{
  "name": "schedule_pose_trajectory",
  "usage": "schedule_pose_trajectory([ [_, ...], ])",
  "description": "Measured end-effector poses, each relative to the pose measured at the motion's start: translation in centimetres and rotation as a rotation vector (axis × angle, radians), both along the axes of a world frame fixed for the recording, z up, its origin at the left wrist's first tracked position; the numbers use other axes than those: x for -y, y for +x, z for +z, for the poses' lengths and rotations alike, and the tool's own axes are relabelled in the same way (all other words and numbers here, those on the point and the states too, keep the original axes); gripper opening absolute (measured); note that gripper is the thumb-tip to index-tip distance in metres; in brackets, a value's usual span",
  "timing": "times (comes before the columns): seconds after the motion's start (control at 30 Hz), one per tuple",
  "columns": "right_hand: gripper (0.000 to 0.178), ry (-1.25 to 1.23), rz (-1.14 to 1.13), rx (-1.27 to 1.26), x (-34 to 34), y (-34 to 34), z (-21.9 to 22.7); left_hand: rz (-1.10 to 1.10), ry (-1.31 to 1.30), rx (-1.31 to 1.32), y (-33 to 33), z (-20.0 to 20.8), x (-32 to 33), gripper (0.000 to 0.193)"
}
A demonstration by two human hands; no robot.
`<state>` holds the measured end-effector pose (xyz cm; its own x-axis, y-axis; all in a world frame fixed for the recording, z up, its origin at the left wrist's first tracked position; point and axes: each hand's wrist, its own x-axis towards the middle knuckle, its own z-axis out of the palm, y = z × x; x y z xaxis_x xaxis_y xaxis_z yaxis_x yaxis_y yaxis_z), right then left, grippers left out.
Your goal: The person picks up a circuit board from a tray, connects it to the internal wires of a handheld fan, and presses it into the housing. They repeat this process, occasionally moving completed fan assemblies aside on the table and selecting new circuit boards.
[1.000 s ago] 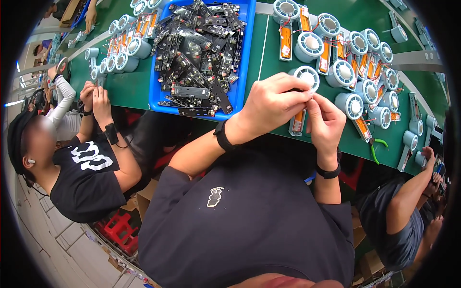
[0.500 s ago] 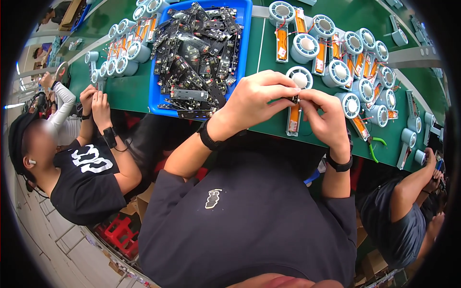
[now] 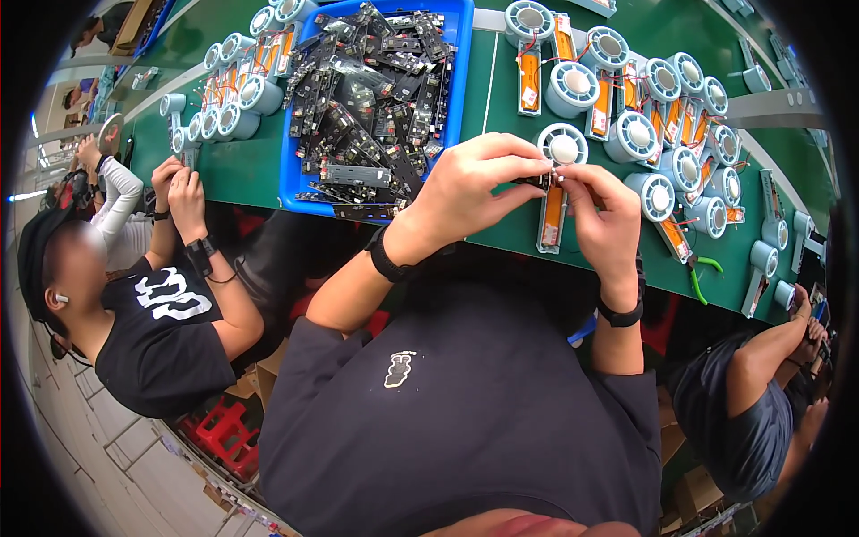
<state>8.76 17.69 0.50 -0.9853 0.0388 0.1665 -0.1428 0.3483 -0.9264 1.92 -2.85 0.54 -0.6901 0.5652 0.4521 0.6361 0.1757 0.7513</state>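
Observation:
Over the near edge of the green table, my left hand [image 3: 470, 192] is closed in a pinch on a small dark circuit board [image 3: 539, 180], mostly hidden by the fingers. My right hand [image 3: 608, 215] meets it from the right, thumb and forefinger pinched at a tiny whitish piece, perhaps a wire plug; the fingers cover most of it. Just beneath both hands lies a light-blue handheld fan body [image 3: 562, 145], its round head away from me. Its handle, with an orange battery pack [image 3: 553, 219] inside, points toward me.
A blue tray [image 3: 465, 85] heaped with black circuit boards stands left of my hands. Several fan bodies [image 3: 633, 134] with red wires crowd the right side. Green-handled cutters [image 3: 701, 279] lie at the table edge. Co-workers sit at left [image 3: 152, 304] and right [image 3: 743, 385].
My right hand has shifted slightly, and the small whitish piece at its fingertips shows more clearly. My left hand keeps its pinch nearly in place. The whole view has moved a little.

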Motion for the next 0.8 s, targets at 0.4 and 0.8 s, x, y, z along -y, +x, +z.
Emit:
schedule_pose_trajectory([
  [0.4, 0.009, 0.228, 0.072, -0.19, 0.1, -0.7, 0.0, -0.044, 0.066, 0.086, 0.1, -0.6, 0.0, 0.036],
  [0.8, 0.01, 0.185, -0.035, -0.158, 1.4, 0.0, -0.2, -0.007, 0.109, 0.142, 0.5, -1.3, -0.2, 0.036],
])
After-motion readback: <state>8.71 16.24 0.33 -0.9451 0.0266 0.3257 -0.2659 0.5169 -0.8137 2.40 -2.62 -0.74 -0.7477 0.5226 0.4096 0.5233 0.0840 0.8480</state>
